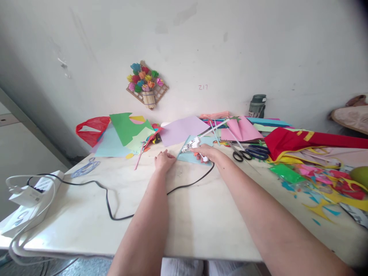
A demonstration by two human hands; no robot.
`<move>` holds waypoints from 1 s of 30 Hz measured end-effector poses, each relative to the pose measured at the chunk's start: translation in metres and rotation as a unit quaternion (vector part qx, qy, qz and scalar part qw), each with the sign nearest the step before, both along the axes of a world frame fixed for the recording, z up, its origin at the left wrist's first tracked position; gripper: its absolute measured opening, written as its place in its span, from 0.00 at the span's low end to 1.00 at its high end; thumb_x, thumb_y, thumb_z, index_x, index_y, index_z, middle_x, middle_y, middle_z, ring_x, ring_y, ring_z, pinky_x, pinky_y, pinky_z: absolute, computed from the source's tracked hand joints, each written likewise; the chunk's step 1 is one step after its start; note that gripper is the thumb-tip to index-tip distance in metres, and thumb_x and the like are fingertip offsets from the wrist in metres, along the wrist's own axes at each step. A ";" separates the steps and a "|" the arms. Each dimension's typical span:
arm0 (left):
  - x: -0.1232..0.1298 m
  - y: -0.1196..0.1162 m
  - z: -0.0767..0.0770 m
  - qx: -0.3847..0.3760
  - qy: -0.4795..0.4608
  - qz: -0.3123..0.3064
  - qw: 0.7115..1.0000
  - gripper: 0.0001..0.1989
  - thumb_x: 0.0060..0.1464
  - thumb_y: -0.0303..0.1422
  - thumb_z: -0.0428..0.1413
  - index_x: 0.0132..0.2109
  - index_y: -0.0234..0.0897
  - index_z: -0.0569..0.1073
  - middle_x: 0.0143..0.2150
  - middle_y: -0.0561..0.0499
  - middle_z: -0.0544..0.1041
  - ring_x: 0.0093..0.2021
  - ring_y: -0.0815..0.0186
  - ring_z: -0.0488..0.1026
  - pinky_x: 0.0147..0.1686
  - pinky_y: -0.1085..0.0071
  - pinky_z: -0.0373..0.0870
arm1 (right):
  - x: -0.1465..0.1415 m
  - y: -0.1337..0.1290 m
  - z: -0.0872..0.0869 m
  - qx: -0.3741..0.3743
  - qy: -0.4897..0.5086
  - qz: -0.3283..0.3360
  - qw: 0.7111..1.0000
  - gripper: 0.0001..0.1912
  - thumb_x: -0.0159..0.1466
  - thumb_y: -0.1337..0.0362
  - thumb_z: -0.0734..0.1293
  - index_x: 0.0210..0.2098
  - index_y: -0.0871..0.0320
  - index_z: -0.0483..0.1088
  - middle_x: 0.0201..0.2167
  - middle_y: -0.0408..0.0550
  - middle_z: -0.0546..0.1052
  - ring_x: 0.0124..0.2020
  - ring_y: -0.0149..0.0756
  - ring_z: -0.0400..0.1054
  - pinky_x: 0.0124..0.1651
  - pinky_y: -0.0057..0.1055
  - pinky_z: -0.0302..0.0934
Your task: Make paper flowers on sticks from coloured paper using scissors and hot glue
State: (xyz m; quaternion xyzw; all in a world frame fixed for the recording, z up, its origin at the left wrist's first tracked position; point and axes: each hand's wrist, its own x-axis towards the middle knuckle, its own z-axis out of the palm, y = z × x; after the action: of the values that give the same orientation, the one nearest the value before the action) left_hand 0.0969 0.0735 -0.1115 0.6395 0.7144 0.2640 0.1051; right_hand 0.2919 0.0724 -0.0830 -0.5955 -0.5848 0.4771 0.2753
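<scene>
My right hand is wrapped round a white glue gun, its nozzle pointing left and a long pale glue stick jutting from its back. Under the gun lies a light blue sheet of paper, with a darker, narrow folded edge on its left side. My left hand rests on the table at that sheet's lower left corner. Its fingers are curled together and seem to pinch the corner; the fingertips are partly hidden. A black cord runs from the gun's handle across the table.
A white power strip with plugs sits at the left edge. Coloured paper, including a green sheet and a lilac sheet, lies along the wall. Black-handled scissors, a red cloth and paper scraps lie to the right.
</scene>
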 end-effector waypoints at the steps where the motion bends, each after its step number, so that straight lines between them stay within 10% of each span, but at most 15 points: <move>1: 0.000 0.000 0.000 0.001 -0.002 -0.002 1.000 0.07 0.38 0.33 0.57 0.30 0.39 0.74 0.54 0.49 0.66 0.57 0.59 0.56 0.51 0.69 0.52 | 0.000 0.000 0.000 0.001 0.002 0.001 1.000 0.20 0.51 0.49 0.65 0.21 0.63 0.62 0.14 0.42 0.66 0.11 0.25 0.59 0.12 0.22 0.50; 30: -0.005 0.009 -0.010 0.024 -0.042 -0.033 0.998 0.05 0.36 0.30 0.58 0.26 0.39 0.75 0.46 0.48 0.73 0.56 0.58 0.59 0.51 0.68 0.51 | 0.001 0.001 0.001 -0.024 -0.010 0.061 0.998 0.21 0.51 0.49 0.64 0.18 0.60 0.58 0.11 0.38 0.60 0.11 0.27 0.58 0.12 0.23 0.50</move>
State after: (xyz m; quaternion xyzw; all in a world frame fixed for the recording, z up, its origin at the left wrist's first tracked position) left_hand 0.0921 0.0821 -0.1216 0.6532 0.6814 0.3044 0.1279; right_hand 0.2929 0.0730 -0.0819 -0.5700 -0.6111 0.5009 0.2254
